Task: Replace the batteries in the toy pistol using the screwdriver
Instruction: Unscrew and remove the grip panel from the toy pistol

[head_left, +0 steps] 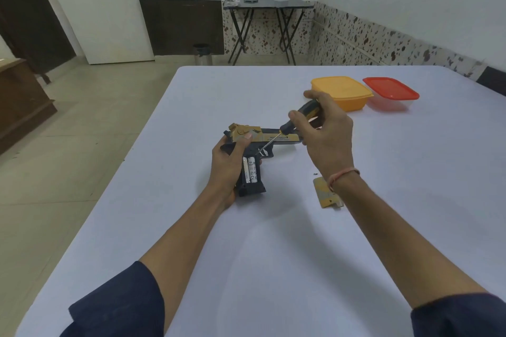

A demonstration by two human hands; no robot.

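Note:
A black and gold toy pistol (276, 138) lies on its side at the table's middle, barrel pointing right. My left hand (228, 164) grips its handle. The handle's battery bay is uncovered and two silver batteries (251, 169) sit in it side by side. My right hand (325, 131) holds a black and yellow screwdriver (301, 116) by its handle; the thin shaft slants down-left and its tip touches the top end of the batteries. The gold battery cover (325, 194) lies flat on the table under my right wrist, with a tiny dark screw (315, 173) just beyond it.
The table has a white cloth (273, 241). A yellow lidded box (343, 91) and a clear box with a red lid (391, 93) stand at the back right. The table's left edge runs diagonally beside tiled floor. A folding table and a bin stand by the far wall.

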